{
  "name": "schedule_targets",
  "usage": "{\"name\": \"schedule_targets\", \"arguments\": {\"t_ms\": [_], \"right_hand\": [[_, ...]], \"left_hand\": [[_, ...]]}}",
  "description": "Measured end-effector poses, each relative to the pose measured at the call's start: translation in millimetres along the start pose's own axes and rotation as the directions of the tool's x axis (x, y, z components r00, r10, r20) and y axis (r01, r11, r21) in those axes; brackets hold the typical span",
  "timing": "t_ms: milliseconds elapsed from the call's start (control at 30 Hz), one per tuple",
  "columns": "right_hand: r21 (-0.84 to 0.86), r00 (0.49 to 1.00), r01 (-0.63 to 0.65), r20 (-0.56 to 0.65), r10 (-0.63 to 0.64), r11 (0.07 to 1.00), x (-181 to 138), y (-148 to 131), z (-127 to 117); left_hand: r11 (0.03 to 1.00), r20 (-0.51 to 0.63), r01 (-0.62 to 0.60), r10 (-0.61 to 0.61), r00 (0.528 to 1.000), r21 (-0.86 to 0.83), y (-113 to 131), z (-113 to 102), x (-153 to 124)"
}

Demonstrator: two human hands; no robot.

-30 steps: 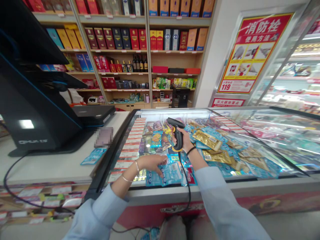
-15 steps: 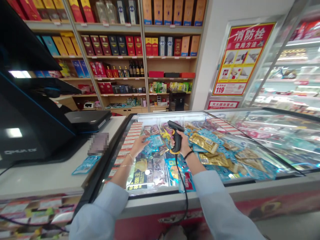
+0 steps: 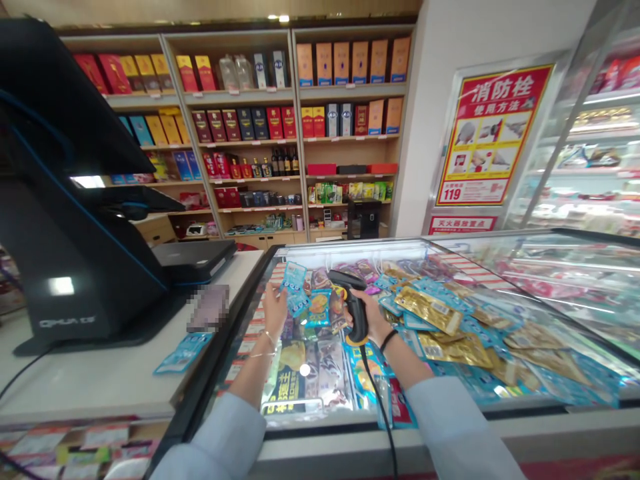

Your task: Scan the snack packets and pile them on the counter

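My left hand (image 3: 275, 310) pinches a small blue snack packet (image 3: 295, 275) near the left side of a glass-topped display case (image 3: 320, 424). My right hand (image 3: 375, 317) is wrapped round the grip of a black barcode scanner (image 3: 357, 315), whose head points left toward the packets. A cable runs down from the scanner's handle. Another blue packet with an orange picture (image 3: 319, 307) lies between the hands. To the right of the scanner is a heap of packets, with a gold packet (image 3: 429, 309) on top.
A black checkout terminal (image 3: 75, 267) stands on the white counter (image 3: 115, 383) at left. A blue packet (image 3: 184, 353) and a blurred flat item (image 3: 209, 308) lie at the counter's edge. Shelves of boxes and bottles (image 3: 245, 123) line the back wall.
My left hand has lifted the blue packet and tilted it up, moving it slightly left. The scanner stays in my right hand. The whole view has shifted, showing more of the upper shelves.
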State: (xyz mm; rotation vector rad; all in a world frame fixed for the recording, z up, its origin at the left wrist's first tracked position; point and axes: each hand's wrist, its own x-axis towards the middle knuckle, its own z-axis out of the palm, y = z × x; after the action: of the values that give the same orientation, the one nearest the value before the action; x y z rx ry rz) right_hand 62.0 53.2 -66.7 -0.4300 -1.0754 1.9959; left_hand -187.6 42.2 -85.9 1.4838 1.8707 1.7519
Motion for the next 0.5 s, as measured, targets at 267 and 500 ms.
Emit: {"name": "schedule_targets", "arguments": {"t_ms": [267, 500], "right_hand": [[-0.044, 0.999, 0.008, 0.038, -0.006, 0.999, -1.8, -0.5, 1.5], [-0.043, 0.999, 0.015, 0.030, -0.013, 0.999, -0.9, 2.3, -0.4]], "left_hand": [[0.985, -0.073, -0.074, 0.086, 0.994, 0.155, 23.1, -10.9, -9.5], [0.957, -0.005, -0.129, 0.135, 0.991, 0.259, 29.9, -7.9, -14.4]]}}
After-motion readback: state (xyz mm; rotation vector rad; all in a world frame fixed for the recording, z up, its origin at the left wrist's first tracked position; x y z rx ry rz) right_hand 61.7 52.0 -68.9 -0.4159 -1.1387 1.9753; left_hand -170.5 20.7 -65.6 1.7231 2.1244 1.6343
